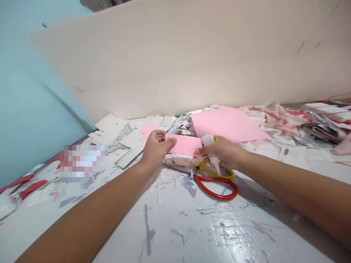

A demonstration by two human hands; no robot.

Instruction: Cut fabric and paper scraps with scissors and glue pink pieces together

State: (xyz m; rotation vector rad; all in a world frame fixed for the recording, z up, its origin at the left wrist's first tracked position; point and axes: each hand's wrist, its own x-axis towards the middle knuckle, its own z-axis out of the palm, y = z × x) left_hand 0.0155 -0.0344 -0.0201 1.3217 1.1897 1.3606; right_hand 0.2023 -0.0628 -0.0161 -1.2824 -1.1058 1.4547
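A small pink paper strip [185, 145] with a white edge is stretched between my two hands. My left hand [155, 148] pinches its left end, thumb on top. At the strip's right end my right hand [219, 149] presses with the thumb, and it also holds a white glue bottle [214, 159] whose nozzle points down. Just below the strip lie scissors [215, 187] with one red and one yellow handle, their blades pointing left and partly covered by scraps. Behind my right hand rests a large pink sheet [226, 124].
White card pieces [112, 128] lie at the back left, red scraps [33, 188] at the far left. Crumpled pale pink material [276, 117] and stacked papers [331, 122] fill the back right. Small cuttings litter the white tabletop [175, 226]. A pale wall [178, 65] stands behind.
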